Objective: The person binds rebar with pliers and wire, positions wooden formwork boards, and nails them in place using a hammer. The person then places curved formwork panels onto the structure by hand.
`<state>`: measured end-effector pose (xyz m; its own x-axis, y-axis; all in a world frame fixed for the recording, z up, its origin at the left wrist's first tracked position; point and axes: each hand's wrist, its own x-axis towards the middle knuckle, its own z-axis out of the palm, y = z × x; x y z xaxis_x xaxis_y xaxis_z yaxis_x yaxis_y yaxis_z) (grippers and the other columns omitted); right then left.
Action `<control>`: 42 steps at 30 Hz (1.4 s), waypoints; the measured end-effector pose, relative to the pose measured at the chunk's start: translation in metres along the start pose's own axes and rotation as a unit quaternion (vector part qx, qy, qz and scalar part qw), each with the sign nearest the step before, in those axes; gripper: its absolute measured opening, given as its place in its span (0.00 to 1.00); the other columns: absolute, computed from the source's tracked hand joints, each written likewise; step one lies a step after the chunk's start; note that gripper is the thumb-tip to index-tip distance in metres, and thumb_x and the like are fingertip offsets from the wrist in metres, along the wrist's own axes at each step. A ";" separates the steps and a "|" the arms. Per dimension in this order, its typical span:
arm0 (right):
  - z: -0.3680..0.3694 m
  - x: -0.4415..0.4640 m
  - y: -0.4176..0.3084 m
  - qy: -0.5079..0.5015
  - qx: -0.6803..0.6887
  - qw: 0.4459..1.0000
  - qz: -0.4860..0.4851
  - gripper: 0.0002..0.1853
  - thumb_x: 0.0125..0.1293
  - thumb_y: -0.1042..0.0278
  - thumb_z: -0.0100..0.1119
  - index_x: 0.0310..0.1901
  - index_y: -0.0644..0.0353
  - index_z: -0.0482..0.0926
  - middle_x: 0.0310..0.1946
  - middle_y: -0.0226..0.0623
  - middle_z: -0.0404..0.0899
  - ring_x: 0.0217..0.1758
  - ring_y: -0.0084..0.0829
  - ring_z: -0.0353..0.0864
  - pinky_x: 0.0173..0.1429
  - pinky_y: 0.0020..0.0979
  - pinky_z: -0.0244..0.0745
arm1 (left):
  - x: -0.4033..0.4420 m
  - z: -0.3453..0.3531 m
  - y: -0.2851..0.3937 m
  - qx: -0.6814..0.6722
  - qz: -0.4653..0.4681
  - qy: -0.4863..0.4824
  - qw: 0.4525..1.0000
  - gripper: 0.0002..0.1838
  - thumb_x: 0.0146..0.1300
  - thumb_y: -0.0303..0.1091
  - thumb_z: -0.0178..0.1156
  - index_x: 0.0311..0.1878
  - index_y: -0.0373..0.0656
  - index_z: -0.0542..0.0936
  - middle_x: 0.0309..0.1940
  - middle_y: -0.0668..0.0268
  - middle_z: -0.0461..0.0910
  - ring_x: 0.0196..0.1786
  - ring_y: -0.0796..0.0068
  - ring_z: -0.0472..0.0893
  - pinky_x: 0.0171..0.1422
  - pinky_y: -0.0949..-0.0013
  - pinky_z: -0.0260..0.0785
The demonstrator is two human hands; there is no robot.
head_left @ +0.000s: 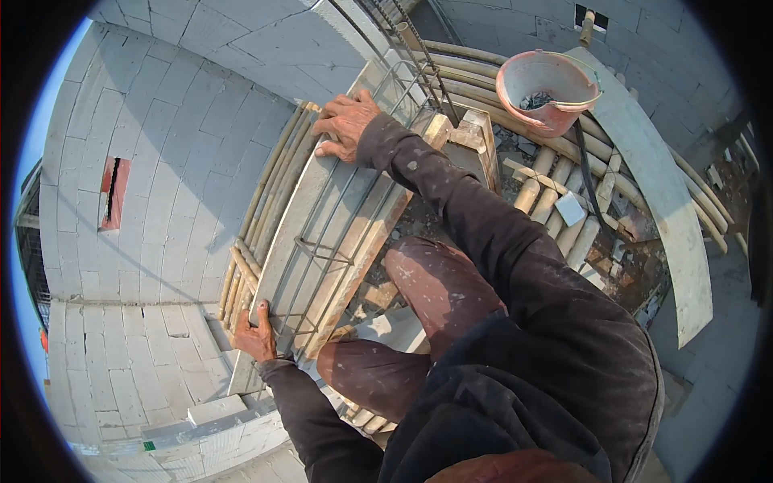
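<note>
Gently, I'd steady the long board at nine o'clock with even pushes: left hand at eight, right hand at eleven, fingers of both clamped on its edge.

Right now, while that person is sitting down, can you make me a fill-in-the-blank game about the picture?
1. Of the left hand and the right hand, the ____ one is nearer the bucket.
2. The number of hands touching the long board is ____.
3. The bucket's open top faces ____, not down.
4. The dark sleeves reach down to the person's ____, leaving the hands bare.

Missing words: right; two; up; wrists.
</note>
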<state>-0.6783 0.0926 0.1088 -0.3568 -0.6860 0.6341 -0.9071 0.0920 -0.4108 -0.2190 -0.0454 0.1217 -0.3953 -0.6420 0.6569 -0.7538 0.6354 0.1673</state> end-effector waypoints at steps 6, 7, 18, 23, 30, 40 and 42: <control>-0.018 -0.080 -0.021 0.277 0.120 0.953 -0.005 0.16 0.67 0.54 0.66 0.51 0.50 0.85 0.48 0.38 0.83 0.58 0.39 0.79 0.61 0.45 0.71 | -0.003 -0.005 0.011 -0.015 -0.026 -0.074 0.997 0.29 0.61 0.57 0.72 0.39 0.32 0.86 0.20 0.57 0.78 0.23 0.65 0.70 0.31 0.58 0.65; -0.021 -0.099 -0.027 0.299 0.170 0.939 0.028 0.13 0.67 0.58 0.66 0.51 0.52 0.85 0.45 0.38 0.84 0.54 0.41 0.82 0.56 0.43 0.76 | -0.002 -0.003 0.003 -0.006 -0.041 -0.069 0.997 0.31 0.61 0.57 0.71 0.41 0.30 0.86 0.23 0.55 0.81 0.26 0.64 0.73 0.34 0.59 0.68; -0.051 -0.409 0.138 0.129 -0.119 0.867 0.467 0.14 0.67 0.64 0.63 0.53 0.51 0.82 0.49 0.44 0.83 0.51 0.51 0.82 0.56 0.46 0.76 | 0.000 -0.007 0.013 0.027 -0.132 -0.125 0.983 0.46 0.58 0.70 0.67 0.57 0.28 0.83 0.32 0.51 0.85 0.34 0.61 0.80 0.42 0.58 0.72; -0.117 -0.334 0.230 0.095 -0.392 0.877 0.259 0.41 0.52 0.67 0.68 0.71 0.42 0.69 0.69 0.32 0.73 0.74 0.40 0.67 0.71 0.48 0.62 | -0.002 -0.009 0.012 0.036 -0.127 -0.127 0.983 0.46 0.59 0.68 0.68 0.57 0.26 0.83 0.35 0.51 0.86 0.37 0.61 0.80 0.45 0.60 0.73; -0.135 -0.256 0.311 -0.232 -0.456 0.788 0.342 0.24 0.60 0.61 0.62 0.61 0.39 0.77 0.60 0.30 0.79 0.67 0.36 0.75 0.63 0.45 0.70 | -0.006 0.003 0.001 0.008 -0.082 -0.045 0.996 0.36 0.60 0.59 0.73 0.47 0.26 0.85 0.23 0.61 0.78 0.27 0.72 0.68 0.31 0.64 0.62; -0.132 -0.382 0.237 -0.140 -0.425 0.877 0.177 0.08 0.64 0.67 0.57 0.43 0.40 0.80 0.35 0.25 0.79 0.47 0.33 0.81 0.50 0.40 0.75 | -0.008 0.007 -0.008 -0.035 -0.101 -0.050 0.993 0.35 0.61 0.59 0.73 0.46 0.27 0.85 0.19 0.65 0.74 0.24 0.75 0.64 0.28 0.64 0.58; -0.130 -0.411 0.210 -0.161 -0.385 0.893 0.169 0.07 0.63 0.69 0.57 0.40 0.43 0.80 0.34 0.26 0.78 0.46 0.32 0.80 0.52 0.38 0.73 | -0.007 0.002 -0.001 -0.031 -0.089 -0.054 0.994 0.34 0.61 0.59 0.72 0.44 0.28 0.85 0.19 0.65 0.74 0.24 0.75 0.65 0.28 0.63 0.58</control>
<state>-0.7511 0.4877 -0.1527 -0.6690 -0.6856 0.2870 -0.6886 0.7171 0.1079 -0.2167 -0.0427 0.1151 -0.3148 -0.7870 0.5306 -0.7846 0.5303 0.3211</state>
